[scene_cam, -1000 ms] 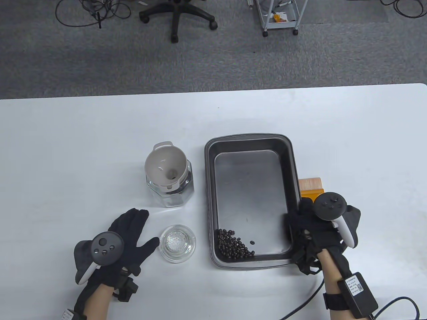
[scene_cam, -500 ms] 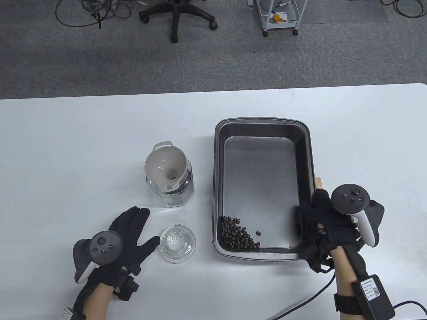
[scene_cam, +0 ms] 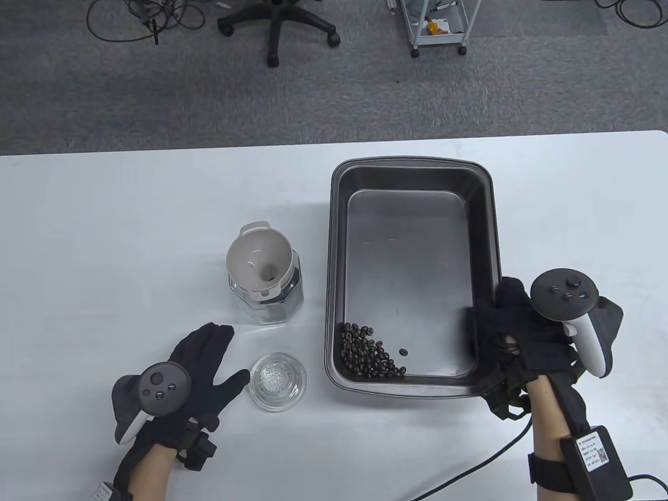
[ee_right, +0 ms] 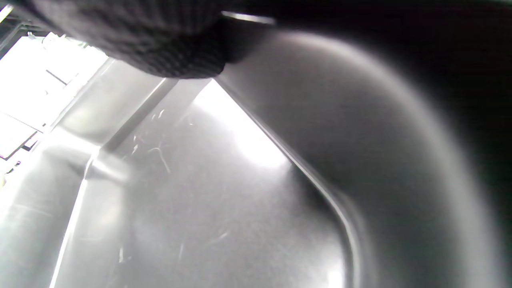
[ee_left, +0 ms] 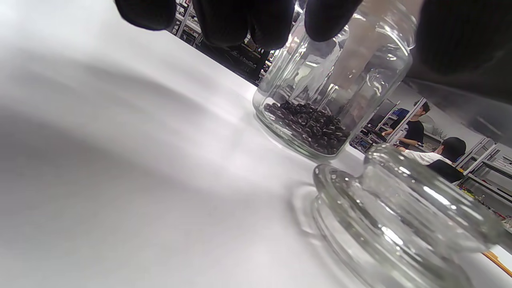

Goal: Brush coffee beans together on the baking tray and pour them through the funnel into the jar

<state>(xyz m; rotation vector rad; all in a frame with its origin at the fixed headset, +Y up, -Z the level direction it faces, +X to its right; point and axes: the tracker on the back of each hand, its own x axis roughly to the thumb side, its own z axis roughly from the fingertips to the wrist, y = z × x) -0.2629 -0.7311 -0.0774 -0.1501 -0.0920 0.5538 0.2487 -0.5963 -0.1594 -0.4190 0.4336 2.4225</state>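
Note:
The dark metal baking tray (scene_cam: 412, 165) is held off the table by my right hand (scene_cam: 490, 326), which grips its right rim near the near corner. Coffee beans (scene_cam: 368, 357) lie heaped in the tray's near left corner, one bean apart to the right. The white funnel (scene_cam: 258, 261) sits in the mouth of the glass jar (scene_cam: 266, 308), left of the tray. The jar (ee_left: 332, 92) holds a layer of beans (ee_left: 308, 124). My left hand (scene_cam: 209, 360) rests flat and empty on the table. In the right wrist view a gloved finger (ee_right: 160, 40) lies over the tray wall (ee_right: 340, 140).
The glass jar lid (scene_cam: 277, 381) lies by my left thumb, near side of the jar; it fills the left wrist view's lower right (ee_left: 392, 216). The brush is hidden in the table view. An office chair (scene_cam: 274, 26) and a cart (scene_cam: 438, 26) stand on the floor beyond.
My right hand has lifted the tray and carried it up and away to the right, covering the orange brush. The beans stayed in the near left corner. The left hand has not moved.

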